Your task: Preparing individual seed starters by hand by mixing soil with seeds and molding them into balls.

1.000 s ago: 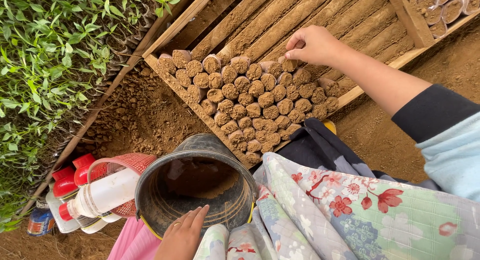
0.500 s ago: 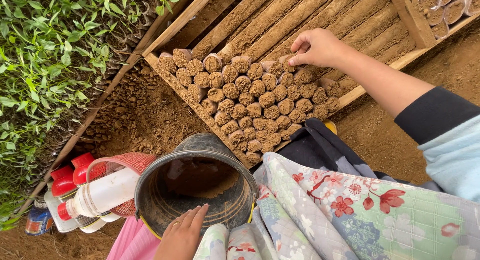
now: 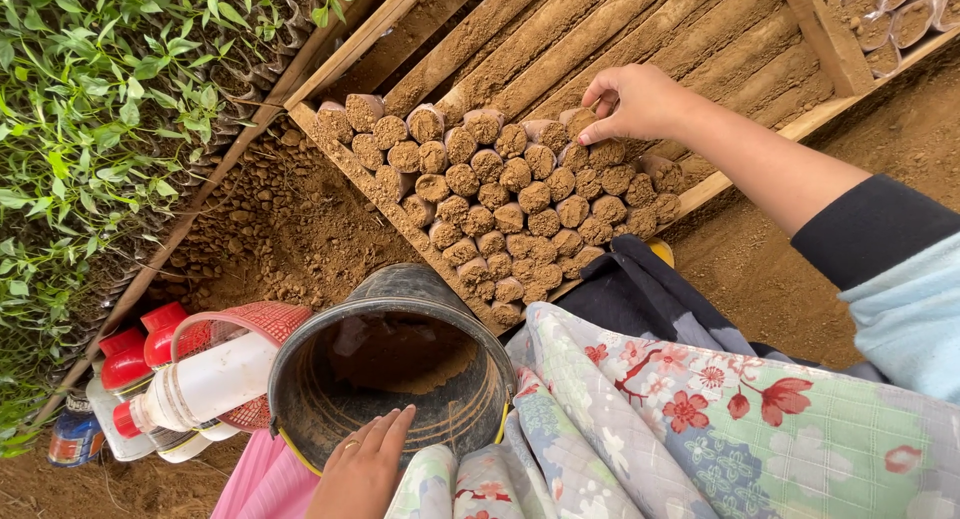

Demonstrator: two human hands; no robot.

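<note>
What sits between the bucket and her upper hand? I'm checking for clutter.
In the head view, packed soil tubes fill the stretch between bucket and right hand.

The head camera is looking steeply down, close above the black bucket (image 3: 390, 374), facing the soil-filled tubes (image 3: 500, 194) beyond it.

The soil-filled tubes (image 3: 500, 194) are short brown cylinders in thin clear plastic, and they lie stacked in tight rows inside the wooden frame (image 3: 350, 54), with their round ends facing up to the camera. The dark metal bucket (image 3: 390, 379) stands upright just below the corner of this frame, open, with a little loose brown soil at its bottom.
</note>
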